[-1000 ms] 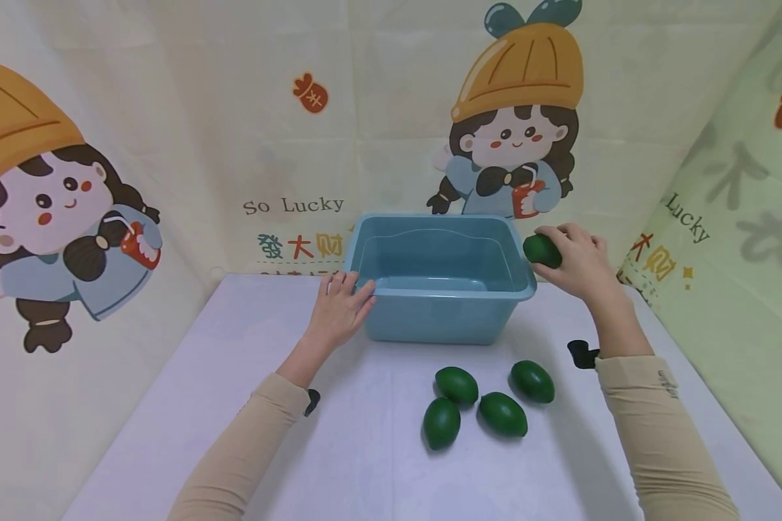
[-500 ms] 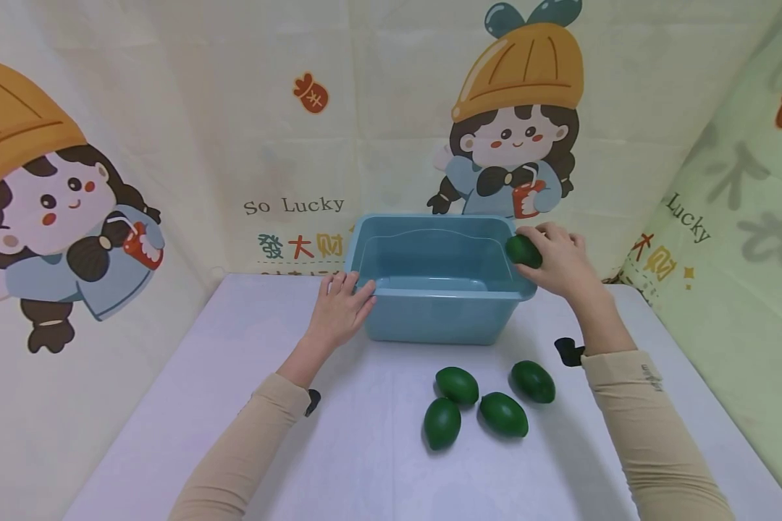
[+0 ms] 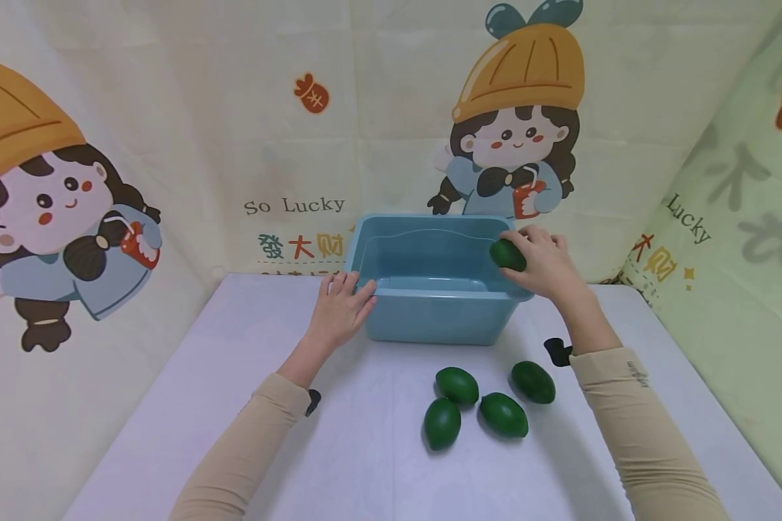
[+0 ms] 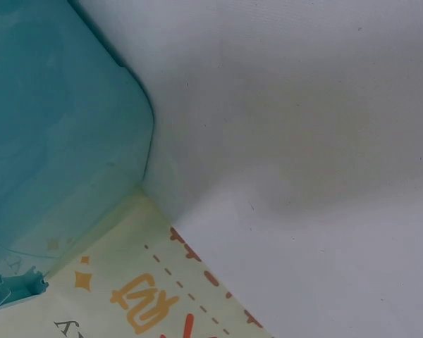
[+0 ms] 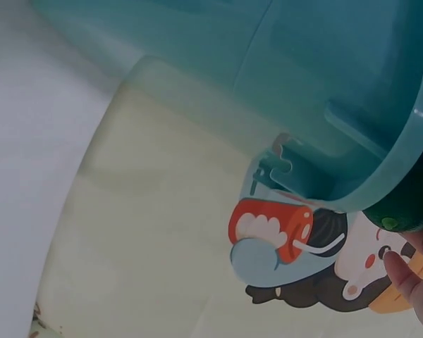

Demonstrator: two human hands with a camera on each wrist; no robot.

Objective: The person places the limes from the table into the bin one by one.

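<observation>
At the right of centre in the head view, the right hand [image 3: 542,259] holds a glossy dark green, oval fruit with a small pointed end [image 3: 507,255], its thumb and fingers closed around it. The fruit appears across the right end of the opening of a light blue, rectangular plastic bin [image 3: 430,318], which stands in the middle of the frame; how high it sits against the rim is hard to tell. The left hand [image 3: 340,307] rests on the bin's front left corner, fingers loosely extended against the rim. Four more dark green oval fruits [image 3: 503,414] lie on the white cloth-covered table [image 3: 365,449] in the lower middle: two close together at the left of the group, the other two just to their right. Beige sleeves [image 3: 645,427] enter from the lower corners. A cream fabric backdrop [image 3: 391,108], printed with cartoon figures and lettering, fills the upper frame. In the right wrist view, the held fruit shows at the right edge, partly cut off, beside the rim.
</observation>
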